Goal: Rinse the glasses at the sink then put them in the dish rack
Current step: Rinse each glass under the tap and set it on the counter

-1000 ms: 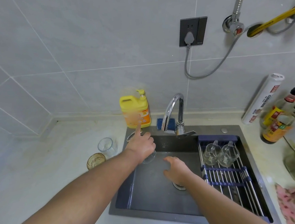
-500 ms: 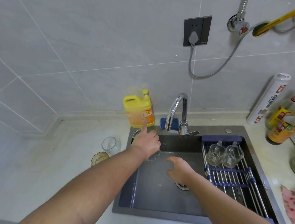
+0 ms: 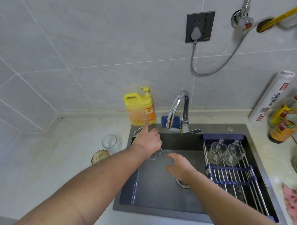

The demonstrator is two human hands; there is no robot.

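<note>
Left hand (image 3: pixel 149 144) grips a clear ribbed glass (image 3: pixel 156 153) over the dark sink's (image 3: pixel 159 188) back-left corner, forefinger straight. Right hand (image 3: pixel 179 165) hovers mid-basin, fingers spread and relaxed. Two rounded glass mugs (image 3: pixel 216 151) lie on the steel-rod dish rack (image 3: pixel 238 178) along the sink's right edge.

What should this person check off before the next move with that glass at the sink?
1. Grip on the held glass: the left hand curls round it over the sink. Ok.
2. Right hand free to help: fingers spread, holding nothing. Ok.
3. Water running from the faucet: no stream shows. Cannot tell.
4. Room in the dish rack: two mugs lie at its far end, with bare bars nearer. Ok.
5. All glasses rinsed: a clear tumbler and an amber glass stand on the counter. Not ok.
</note>
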